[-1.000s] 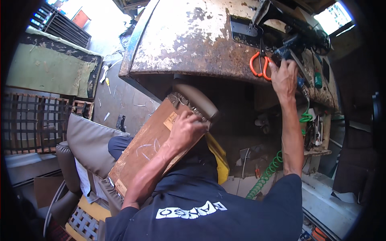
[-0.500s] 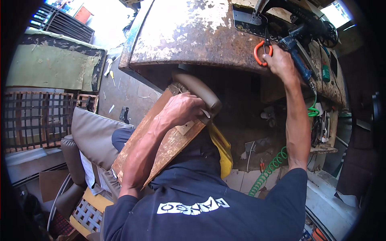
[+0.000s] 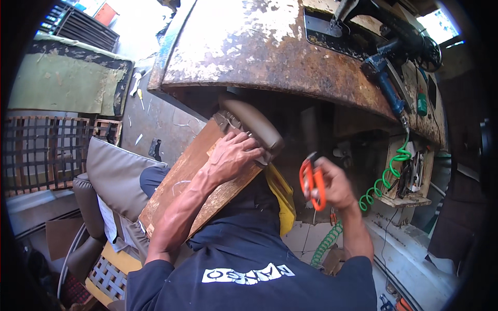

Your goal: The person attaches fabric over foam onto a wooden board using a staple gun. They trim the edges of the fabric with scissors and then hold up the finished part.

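Note:
A wooden panel (image 3: pixel 176 179) slants across my lap, with a brown vinyl-covered padded roll (image 3: pixel 257 123) along its far end. My left hand (image 3: pixel 233 154) presses on that end, its fingers curled over the loose edge of the vinyl cover (image 3: pixel 227 123). Part of what those fingers pinch is hidden under them. Off to the right of the panel, my right hand (image 3: pixel 337 184) holds scissors by their orange handles (image 3: pixel 320 191). Motion blurs the scissors, and their blades point away from me toward the dark space under the table.
A worn table (image 3: pixel 218 67) spans the far side, bearing a black sewing machine (image 3: pixel 399 36) and a blue air tool (image 3: pixel 386 83). Its green coiled hose (image 3: pixel 386 181) hangs at the right. Brown cushions (image 3: pixel 122 173) and a webbed frame (image 3: pixel 46 150) are at the left.
My right hand has lifted the scissors off the table and brought them down and left toward the panel. My left hand stays at the vinyl edge, with its fingers slightly shifted.

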Available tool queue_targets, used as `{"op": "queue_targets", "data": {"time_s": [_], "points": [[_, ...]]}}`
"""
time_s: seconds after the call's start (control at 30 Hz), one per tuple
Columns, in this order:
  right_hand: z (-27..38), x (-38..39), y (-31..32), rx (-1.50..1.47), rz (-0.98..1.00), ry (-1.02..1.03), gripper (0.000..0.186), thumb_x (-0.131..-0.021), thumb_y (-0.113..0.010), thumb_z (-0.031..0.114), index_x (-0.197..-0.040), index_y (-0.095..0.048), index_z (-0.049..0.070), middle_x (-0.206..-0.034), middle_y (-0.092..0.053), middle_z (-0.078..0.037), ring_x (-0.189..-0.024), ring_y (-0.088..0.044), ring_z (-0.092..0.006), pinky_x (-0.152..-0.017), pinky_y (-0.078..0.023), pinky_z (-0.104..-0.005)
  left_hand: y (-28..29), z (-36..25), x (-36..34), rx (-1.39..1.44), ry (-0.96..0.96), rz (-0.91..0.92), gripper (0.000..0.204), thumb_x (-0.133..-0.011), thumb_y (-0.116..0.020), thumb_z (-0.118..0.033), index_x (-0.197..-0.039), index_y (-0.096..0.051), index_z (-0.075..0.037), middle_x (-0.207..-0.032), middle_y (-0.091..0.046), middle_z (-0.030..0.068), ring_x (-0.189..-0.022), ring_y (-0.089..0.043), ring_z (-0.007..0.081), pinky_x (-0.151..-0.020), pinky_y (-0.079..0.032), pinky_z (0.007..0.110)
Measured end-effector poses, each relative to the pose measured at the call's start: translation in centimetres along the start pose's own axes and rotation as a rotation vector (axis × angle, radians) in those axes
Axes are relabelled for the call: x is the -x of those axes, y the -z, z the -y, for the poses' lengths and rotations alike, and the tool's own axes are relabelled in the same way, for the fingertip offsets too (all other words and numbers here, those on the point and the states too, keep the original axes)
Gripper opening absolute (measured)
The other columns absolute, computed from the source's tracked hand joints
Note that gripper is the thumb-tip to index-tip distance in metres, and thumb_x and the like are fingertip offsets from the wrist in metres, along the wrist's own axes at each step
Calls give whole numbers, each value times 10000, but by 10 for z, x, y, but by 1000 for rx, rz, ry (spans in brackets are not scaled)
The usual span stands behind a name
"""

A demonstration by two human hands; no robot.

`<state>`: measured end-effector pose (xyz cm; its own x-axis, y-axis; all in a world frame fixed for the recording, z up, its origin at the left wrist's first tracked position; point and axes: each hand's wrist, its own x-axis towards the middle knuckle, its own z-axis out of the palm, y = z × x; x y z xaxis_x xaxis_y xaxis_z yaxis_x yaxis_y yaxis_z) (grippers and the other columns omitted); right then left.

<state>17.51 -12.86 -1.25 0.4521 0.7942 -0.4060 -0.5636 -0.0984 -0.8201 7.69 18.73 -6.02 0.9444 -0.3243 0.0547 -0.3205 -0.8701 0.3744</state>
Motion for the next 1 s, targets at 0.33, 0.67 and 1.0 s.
{"op": "queue_targets", "data": {"time_s": [0.33,0.67,1.0], "points": [[-70,10,16,4,296,-278,628,-987,-620,614,-1221,-561,35,-946,-590,-12,-769,-564,-69,-660,-472,-226,-11,-15,1,195,260,-288,367,-715,-694,-3,-1061,-740,-118,-978,-732,74,-883,-674,277,-783,-575,403],[-69,-39,2,-197,209,-389,691,-986,-503,666,-1186,-594,10,-847,-614,-30,-682,-588,-79,-598,-493,-212,-37,-30,8,58,195,-613,437,-633,-657,35,-1029,-757,-121,-972,-739,32,-811,-630,256,-719,-566,369],[-73,-29,-1,-131,182,-410,647,-941,-578,678,-1041,-591,40,-738,-560,6,-590,-540,-63,-543,-474,-205,-42,-36,11,-170,191,-581,386,-658,-752,-147,-1043,-733,-136,-984,-696,-36,-821,-623,187,-674,-548,300]]}}
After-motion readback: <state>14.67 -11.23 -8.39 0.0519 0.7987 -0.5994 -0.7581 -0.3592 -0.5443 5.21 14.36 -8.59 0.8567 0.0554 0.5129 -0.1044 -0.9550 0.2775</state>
